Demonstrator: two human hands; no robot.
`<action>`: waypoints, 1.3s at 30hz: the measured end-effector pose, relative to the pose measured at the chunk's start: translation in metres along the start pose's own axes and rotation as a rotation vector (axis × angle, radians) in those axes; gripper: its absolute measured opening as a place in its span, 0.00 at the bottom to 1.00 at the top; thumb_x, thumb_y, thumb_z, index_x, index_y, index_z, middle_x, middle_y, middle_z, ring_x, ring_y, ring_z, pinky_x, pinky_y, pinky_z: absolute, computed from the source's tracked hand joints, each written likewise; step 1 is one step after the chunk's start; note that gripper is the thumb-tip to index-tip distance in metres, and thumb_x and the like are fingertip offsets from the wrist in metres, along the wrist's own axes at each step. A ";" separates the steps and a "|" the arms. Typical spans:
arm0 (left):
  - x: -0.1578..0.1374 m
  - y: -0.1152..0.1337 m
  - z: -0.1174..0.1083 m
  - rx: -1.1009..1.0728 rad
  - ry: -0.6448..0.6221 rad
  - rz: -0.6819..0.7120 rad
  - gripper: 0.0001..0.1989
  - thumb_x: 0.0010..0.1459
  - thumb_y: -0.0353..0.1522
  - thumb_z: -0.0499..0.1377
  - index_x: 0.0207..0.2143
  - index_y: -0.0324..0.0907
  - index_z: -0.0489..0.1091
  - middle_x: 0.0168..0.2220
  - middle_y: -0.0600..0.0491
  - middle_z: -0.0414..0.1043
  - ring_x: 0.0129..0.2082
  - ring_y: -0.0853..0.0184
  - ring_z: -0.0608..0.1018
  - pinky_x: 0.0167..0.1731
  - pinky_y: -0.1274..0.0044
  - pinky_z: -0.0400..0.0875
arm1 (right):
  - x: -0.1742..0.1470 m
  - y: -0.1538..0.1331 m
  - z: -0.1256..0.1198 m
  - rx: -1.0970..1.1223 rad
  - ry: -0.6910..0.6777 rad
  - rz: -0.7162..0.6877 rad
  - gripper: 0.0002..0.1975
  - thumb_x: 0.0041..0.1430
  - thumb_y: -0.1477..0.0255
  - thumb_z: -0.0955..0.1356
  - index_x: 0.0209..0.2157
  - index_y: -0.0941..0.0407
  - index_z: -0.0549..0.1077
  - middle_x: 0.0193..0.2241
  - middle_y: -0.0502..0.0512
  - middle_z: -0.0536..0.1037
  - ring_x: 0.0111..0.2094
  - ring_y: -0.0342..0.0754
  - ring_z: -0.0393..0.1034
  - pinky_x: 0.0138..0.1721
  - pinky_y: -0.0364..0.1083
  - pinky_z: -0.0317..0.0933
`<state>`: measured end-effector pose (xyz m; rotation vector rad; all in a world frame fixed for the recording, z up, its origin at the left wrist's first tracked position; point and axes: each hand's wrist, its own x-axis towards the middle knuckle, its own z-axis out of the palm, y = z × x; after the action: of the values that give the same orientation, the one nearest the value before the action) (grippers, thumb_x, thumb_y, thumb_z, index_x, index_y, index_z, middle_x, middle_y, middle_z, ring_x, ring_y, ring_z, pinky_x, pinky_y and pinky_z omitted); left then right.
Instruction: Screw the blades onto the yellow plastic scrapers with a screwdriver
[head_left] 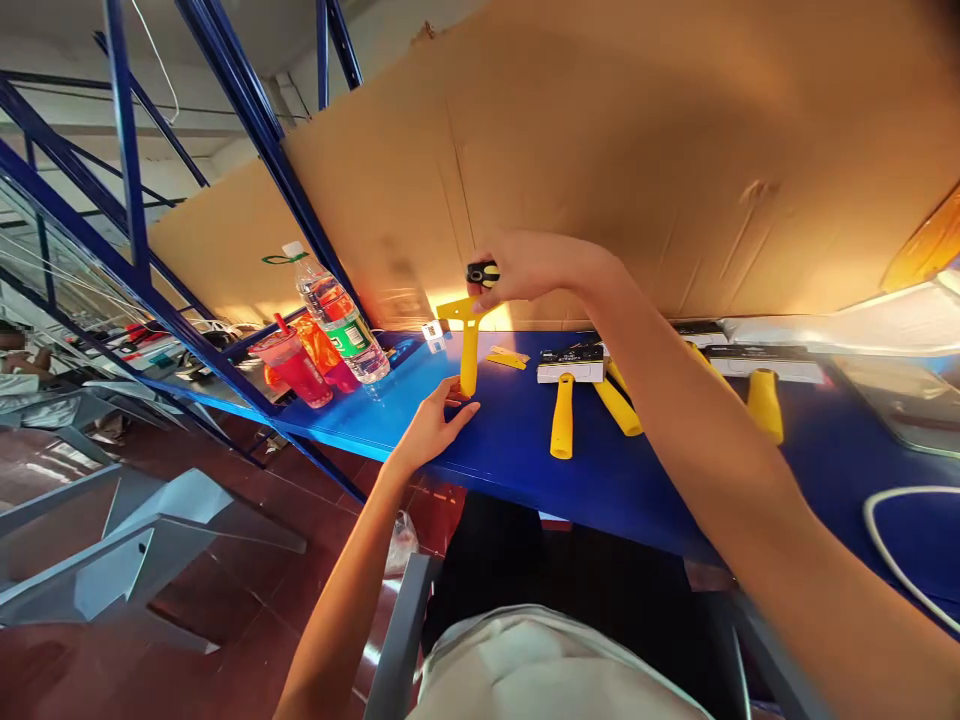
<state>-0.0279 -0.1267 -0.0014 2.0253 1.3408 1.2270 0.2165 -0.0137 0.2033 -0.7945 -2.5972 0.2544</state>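
A yellow T-shaped scraper (469, 350) stands upright, handle down, on the blue tabletop (495, 440). My left hand (433, 428) is closed lightly round the foot of its handle, the thumb in front and held a little apart. Above the scraper's wide head, my right hand (506, 272) grips a stubby black-and-yellow screwdriver (482, 273); its shaft is not visible. Just behind the scraper lie small flat yellow pieces (509, 357). To the right, another scraper (562, 418) with a yellow handle lies with its head against a black-and-white packet.
More yellow handles (765, 405) and packets lie at right, partly behind my right arm. A water bottle (346, 325) and a red cup (298, 368) stand at left beside a blue rack post. Cardboard (600, 150) walls the back. A white cable (889, 550) curves at right.
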 end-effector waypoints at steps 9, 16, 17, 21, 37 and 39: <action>-0.008 -0.002 -0.007 -0.053 0.068 -0.073 0.14 0.68 0.44 0.69 0.46 0.44 0.75 0.38 0.53 0.78 0.36 0.64 0.78 0.42 0.72 0.71 | 0.015 -0.003 0.027 0.109 -0.092 0.035 0.15 0.57 0.64 0.82 0.36 0.57 0.78 0.26 0.49 0.72 0.25 0.41 0.62 0.27 0.44 0.51; -0.005 -0.014 -0.010 -0.263 0.174 -0.128 0.18 0.72 0.49 0.63 0.44 0.45 0.67 0.32 0.56 0.72 0.30 0.67 0.74 0.37 0.73 0.71 | 0.014 0.033 0.046 0.196 -0.043 0.195 0.28 0.64 0.44 0.75 0.48 0.55 0.79 0.33 0.53 0.75 0.27 0.44 0.63 0.29 0.46 0.56; -0.004 -0.016 -0.010 -0.295 0.198 -0.139 0.19 0.72 0.50 0.63 0.43 0.45 0.66 0.32 0.56 0.72 0.29 0.67 0.74 0.36 0.73 0.71 | 0.014 0.040 0.050 0.224 0.006 0.229 0.29 0.66 0.42 0.73 0.48 0.55 0.78 0.33 0.53 0.74 0.27 0.44 0.62 0.29 0.45 0.56; -0.002 -0.020 -0.011 -0.422 0.317 -0.170 0.21 0.70 0.52 0.64 0.43 0.45 0.64 0.33 0.56 0.72 0.29 0.69 0.73 0.34 0.74 0.70 | 0.015 0.062 0.073 0.153 0.012 0.365 0.27 0.69 0.43 0.71 0.44 0.56 0.74 0.29 0.51 0.71 0.26 0.43 0.58 0.30 0.45 0.57; -0.002 -0.020 -0.019 -0.583 0.338 -0.173 0.21 0.60 0.40 0.70 0.50 0.45 0.68 0.31 0.58 0.72 0.29 0.68 0.74 0.35 0.73 0.71 | 0.021 0.104 0.134 -0.024 -0.419 0.540 0.19 0.61 0.58 0.79 0.37 0.58 0.76 0.21 0.50 0.71 0.24 0.46 0.63 0.26 0.47 0.52; -0.002 -0.019 -0.019 -0.574 0.327 -0.162 0.21 0.60 0.40 0.70 0.51 0.44 0.69 0.32 0.57 0.73 0.29 0.68 0.75 0.35 0.73 0.72 | 0.021 0.106 0.134 -0.010 -0.435 0.536 0.20 0.61 0.56 0.79 0.38 0.58 0.76 0.21 0.50 0.70 0.23 0.46 0.63 0.26 0.47 0.51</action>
<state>-0.0542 -0.1225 -0.0065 1.3369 1.0870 1.6803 0.1947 0.0781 0.0599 -1.5848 -2.7116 0.6283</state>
